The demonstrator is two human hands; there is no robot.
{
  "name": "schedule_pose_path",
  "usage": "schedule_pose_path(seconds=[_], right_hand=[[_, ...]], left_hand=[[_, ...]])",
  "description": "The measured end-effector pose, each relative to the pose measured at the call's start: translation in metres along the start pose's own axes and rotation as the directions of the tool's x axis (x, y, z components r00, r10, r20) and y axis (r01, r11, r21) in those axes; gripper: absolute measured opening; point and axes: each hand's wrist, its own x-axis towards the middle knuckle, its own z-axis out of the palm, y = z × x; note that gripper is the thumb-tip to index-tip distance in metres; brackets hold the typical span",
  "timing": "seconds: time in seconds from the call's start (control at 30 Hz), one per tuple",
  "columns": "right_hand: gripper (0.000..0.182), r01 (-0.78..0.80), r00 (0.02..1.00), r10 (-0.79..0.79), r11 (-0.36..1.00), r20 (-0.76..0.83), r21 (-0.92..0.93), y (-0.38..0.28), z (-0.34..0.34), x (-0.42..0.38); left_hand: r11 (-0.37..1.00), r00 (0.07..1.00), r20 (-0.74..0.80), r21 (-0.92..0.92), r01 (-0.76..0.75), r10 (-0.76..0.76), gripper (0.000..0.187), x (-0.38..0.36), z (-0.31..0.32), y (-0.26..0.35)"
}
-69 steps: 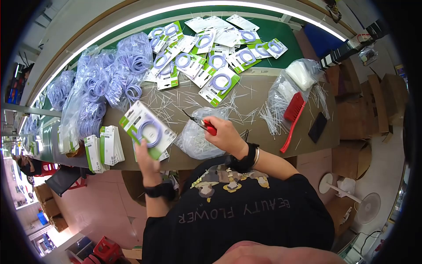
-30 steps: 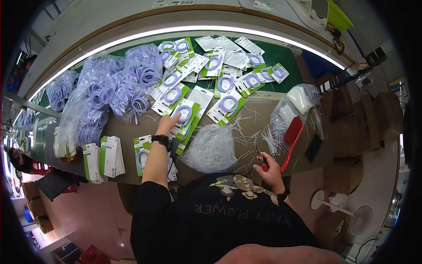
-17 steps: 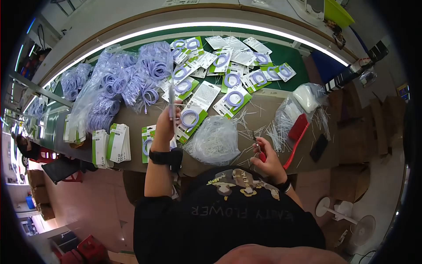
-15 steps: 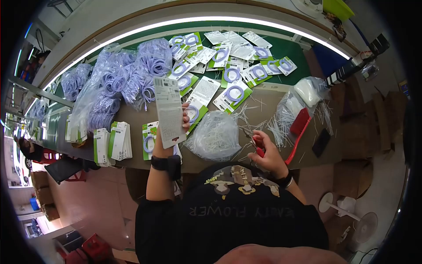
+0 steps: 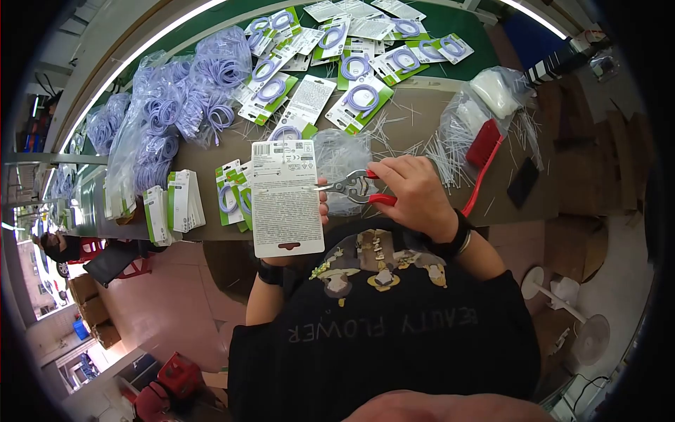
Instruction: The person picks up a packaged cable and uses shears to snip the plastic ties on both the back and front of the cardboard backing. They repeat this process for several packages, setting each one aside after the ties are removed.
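My left hand (image 5: 323,202) grips a packaging card (image 5: 287,211) from behind, its printed back facing me and its hang hole at the bottom. Only the fingertips show past the card's right edge. In my right hand (image 5: 418,195) are red-handled cutting pliers (image 5: 354,187), their handles spread apart. The pliers' jaws reach the card's right part, at a small white tie end there. Behind the pliers lies a clear bag of thin white ties (image 5: 344,151).
Carded lilac cables (image 5: 362,98) are spread over the back of the table. Bagged cable coils (image 5: 165,112) heap up at the left, with stacked cards (image 5: 184,200) in front. A red brush (image 5: 485,144), a dark flat object (image 5: 522,184) and loose ties lie at the right.
The card has moved right and toward me and now faces me squarely. My right hand has brought the pliers up and left to the card, with their handles spread wider.
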Motion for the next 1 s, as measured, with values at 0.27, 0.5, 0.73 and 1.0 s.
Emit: schedule_pose_path(seconds=[0.27, 0.5, 0.73, 1.0], right_hand=[[0.051, 0.006, 1.000, -0.005, 1.000, 0.021, -0.018, -0.001, -0.003, 0.001], [0.053, -0.154, 0.988, 0.146, 0.950, 0.047, 0.271, 0.018, 0.005, -0.003], [0.056, -0.056, 0.993, 0.056, 0.998, -0.100, 0.003, 0.009, -0.009, 0.007], [0.051, -0.043, 0.998, 0.042, 0.999, -0.056, -0.005, 0.007, 0.002, 0.010]], left_hand=[[0.994, 0.995, 0.073, -0.075, 0.077, -0.071, 0.075, 0.003, 0.004, -0.004], [0.986, 0.990, 0.089, -0.113, 0.120, -0.110, 0.079, 0.005, 0.003, -0.003], [0.943, 0.937, 0.227, -0.141, 0.300, -0.264, 0.083, 0.010, 0.004, -0.002], [0.934, 0.927, 0.242, -0.142, 0.327, -0.287, 0.088, 0.007, 0.006, -0.010]])
